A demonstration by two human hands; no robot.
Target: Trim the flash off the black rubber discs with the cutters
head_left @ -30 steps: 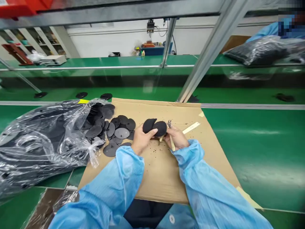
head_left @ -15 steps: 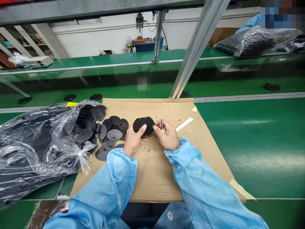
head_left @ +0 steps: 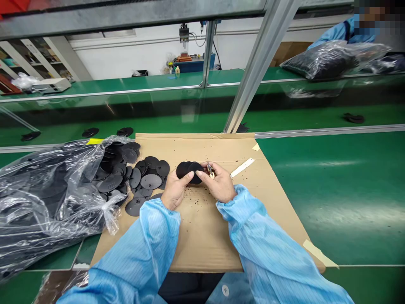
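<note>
Over the cardboard sheet, my left hand (head_left: 174, 189) is closed on several thin black round discs (head_left: 189, 169), its thumb on their near faces. The discs overlap in a loose fan. My right hand (head_left: 220, 184) pinches the right side of the same discs, its thumb pressing the front one. Small nippers (head_left: 210, 170) with metal tips and pale handles are also tucked in the right hand, tips pointing up; most of the handles is hidden. Left of my hands lies a pile of similar black discs (head_left: 151, 182), some with small nubs showing.
A clear plastic bag (head_left: 63, 198) full of black discs spills onto the cardboard sheet (head_left: 202, 249) at left. Dark crumbs and a white strip (head_left: 242, 167) lie on the cardboard. A metal post (head_left: 257, 71) rises behind it. Across the green bench, a person in blue sits near another bag (head_left: 319, 61).
My right hand has moved left, and its thumb now lies on the front disc. The discs have shifted in their fan. The view has tilted slightly.
</note>
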